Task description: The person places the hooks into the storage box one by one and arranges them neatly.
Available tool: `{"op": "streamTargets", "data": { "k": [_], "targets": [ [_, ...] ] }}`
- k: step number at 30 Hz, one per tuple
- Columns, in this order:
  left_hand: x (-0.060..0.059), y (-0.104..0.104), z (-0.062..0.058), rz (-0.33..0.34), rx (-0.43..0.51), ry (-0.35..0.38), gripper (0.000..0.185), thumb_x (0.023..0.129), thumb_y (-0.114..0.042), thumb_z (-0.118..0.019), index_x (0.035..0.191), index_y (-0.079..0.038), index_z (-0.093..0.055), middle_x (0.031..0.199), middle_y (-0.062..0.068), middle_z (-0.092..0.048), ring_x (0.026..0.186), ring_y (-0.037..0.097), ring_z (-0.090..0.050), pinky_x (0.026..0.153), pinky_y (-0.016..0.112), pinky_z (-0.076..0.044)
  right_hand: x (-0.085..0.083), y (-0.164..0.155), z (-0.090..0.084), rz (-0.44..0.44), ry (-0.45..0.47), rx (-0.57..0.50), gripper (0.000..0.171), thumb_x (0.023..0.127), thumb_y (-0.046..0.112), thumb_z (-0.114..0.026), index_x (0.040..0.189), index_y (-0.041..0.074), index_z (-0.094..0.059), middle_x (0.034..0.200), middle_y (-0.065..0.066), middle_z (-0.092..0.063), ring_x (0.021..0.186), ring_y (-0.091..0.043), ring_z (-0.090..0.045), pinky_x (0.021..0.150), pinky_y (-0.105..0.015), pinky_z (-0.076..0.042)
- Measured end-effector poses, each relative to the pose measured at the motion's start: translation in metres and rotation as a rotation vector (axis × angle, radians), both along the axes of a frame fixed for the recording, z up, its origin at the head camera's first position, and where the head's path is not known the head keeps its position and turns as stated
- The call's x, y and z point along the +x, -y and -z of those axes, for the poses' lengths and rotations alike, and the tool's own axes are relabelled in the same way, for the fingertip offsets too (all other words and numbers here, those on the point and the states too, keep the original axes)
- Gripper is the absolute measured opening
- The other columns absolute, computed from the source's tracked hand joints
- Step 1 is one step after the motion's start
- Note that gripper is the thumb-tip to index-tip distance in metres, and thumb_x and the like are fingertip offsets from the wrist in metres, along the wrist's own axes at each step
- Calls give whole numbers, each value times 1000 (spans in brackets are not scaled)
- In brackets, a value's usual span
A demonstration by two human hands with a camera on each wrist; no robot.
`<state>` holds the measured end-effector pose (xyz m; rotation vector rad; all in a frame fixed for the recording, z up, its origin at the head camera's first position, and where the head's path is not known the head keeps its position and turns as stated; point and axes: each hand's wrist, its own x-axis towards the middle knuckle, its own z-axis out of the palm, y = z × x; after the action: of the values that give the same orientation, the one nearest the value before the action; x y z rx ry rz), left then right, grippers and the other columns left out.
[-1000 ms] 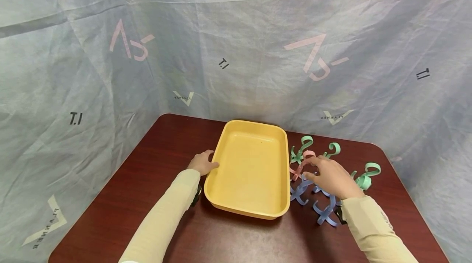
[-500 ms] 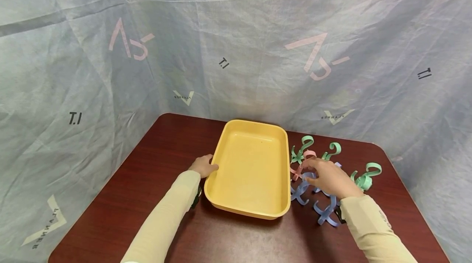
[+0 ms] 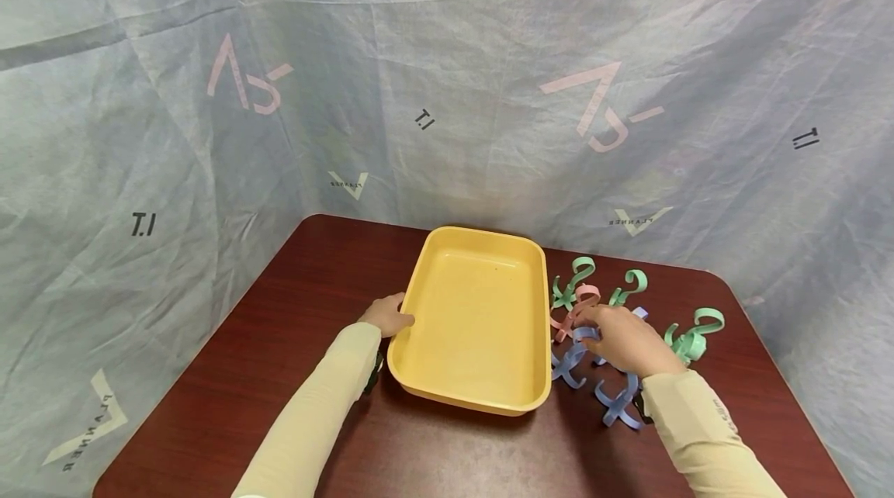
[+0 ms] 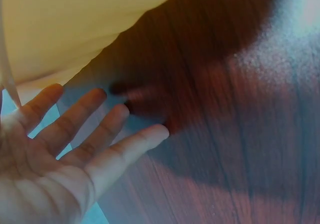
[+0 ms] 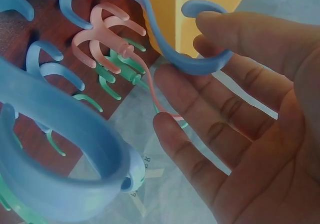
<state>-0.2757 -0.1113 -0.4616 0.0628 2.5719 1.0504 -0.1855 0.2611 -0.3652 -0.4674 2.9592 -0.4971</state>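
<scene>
In the head view, my left hand [image 3: 386,316] touches the left rim of a yellow tray [image 3: 475,319], its thumb over the edge. The left wrist view shows that hand's fingers [image 4: 120,151] nearly straight beside the tray's underside. My right hand [image 3: 632,339] is among the pronged hook hangers right of the tray. Its thumb and index finger pinch the curled top of a blue hook hanger [image 5: 165,49], whose prongs [image 3: 569,370] stand on the table; the other fingers are spread. A pink hook hanger [image 3: 564,321] stands just behind it.
Green hook hangers [image 3: 691,344] stand farther back and to the right. Another blue hook hanger [image 3: 618,407] is nearer the front, and one more is partly hidden behind my right hand. A grey printed cloth [image 3: 482,118] hangs around the dark wooden table [image 3: 279,327].
My right hand has shifted slightly down and its thumb and index finger have closed in on the blue hanger's curl. The left hand and the tray stay almost where they were.
</scene>
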Motion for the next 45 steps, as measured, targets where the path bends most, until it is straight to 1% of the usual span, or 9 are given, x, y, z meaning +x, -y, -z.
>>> {"op": "streamTargets", "data": {
  "k": [4, 8, 13, 16, 21, 25, 34, 39, 45],
  "targets": [
    [2, -1, -2, -3, 14, 8, 55, 93, -11, -62, 146, -3, -50, 116, 17, -68, 90, 25, -68, 79, 38, -55, -1, 1, 1, 20, 19, 6, 22, 86, 4, -78, 107, 5, -73, 100, -9, -72, 70, -13, -63, 65, -39, -55],
    [6, -4, -8, 1, 12, 8, 57, 92, -8, -62, 147, -3, -50, 119, 18, -67, 93, 26, -68, 80, 38, -55, -1, 2, 1, 30, 22, 24, 22, 87, 4, -78, 108, 5, -73, 99, -8, -72, 70, -13, -63, 65, -39, -55],
    [8, -4, -13, 5, -4, 1, 58, 91, -9, -63, 148, -3, -49, 120, 18, -67, 91, 25, -66, 79, 36, -54, -1, 3, 0, 27, 16, 38, 19, 87, 3, -76, 106, 3, -73, 88, -3, -69, 64, -12, -59, 59, -35, -51],
    [7, -4, -9, 0, -12, -4, 58, 90, -9, -63, 147, -3, -50, 118, 18, -67, 88, 23, -66, 77, 36, -53, 0, 4, 0, 23, 4, 39, 17, 87, 3, -77, 103, 6, -73, 84, 0, -68, 62, -11, -57, 57, -33, -50],
    [1, -2, 1, -11, -11, -6, 60, 90, -10, -64, 148, -5, -50, 119, 17, -67, 86, 22, -65, 75, 36, -53, 2, 8, -3, 6, -38, 23, 15, 87, 4, -77, 98, 14, -74, 89, 2, -70, 60, -8, -56, 56, -31, -49],
    [-1, -3, 4, -12, -5, -7, 60, 90, -10, -64, 148, -6, -50, 115, 17, -68, 84, 22, -66, 73, 35, -54, 2, 8, -5, -6, -61, 23, 14, 88, 4, -77, 97, 15, -74, 85, 3, -69, 57, -7, -54, 54, -30, -47],
    [1, -5, 3, -16, -20, -23, 60, 91, -11, -64, 149, -7, -50, 114, 16, -69, 84, 23, -68, 72, 35, -56, 0, 7, -15, 18, -75, 71, 21, 87, 3, -76, 104, 15, -78, 95, 1, -72, 71, -13, -59, 62, -39, -50],
    [1, -5, 5, -17, -16, -24, 60, 91, -10, -65, 149, -8, -50, 113, 16, -69, 85, 23, -69, 72, 36, -56, 0, 6, -21, 19, -87, 89, 19, 87, 4, -76, 103, 15, -78, 95, 0, -72, 76, -16, -62, 65, -42, -52],
    [0, -4, 8, -9, -22, -34, 60, 91, -11, -65, 149, -8, -50, 115, 16, -69, 85, 22, -67, 72, 36, -55, -2, 7, -32, 8, -88, 97, 18, 89, 3, -73, 102, 14, -79, 91, 0, -71, 61, -13, -50, 55, -33, -42]
  ]
}}
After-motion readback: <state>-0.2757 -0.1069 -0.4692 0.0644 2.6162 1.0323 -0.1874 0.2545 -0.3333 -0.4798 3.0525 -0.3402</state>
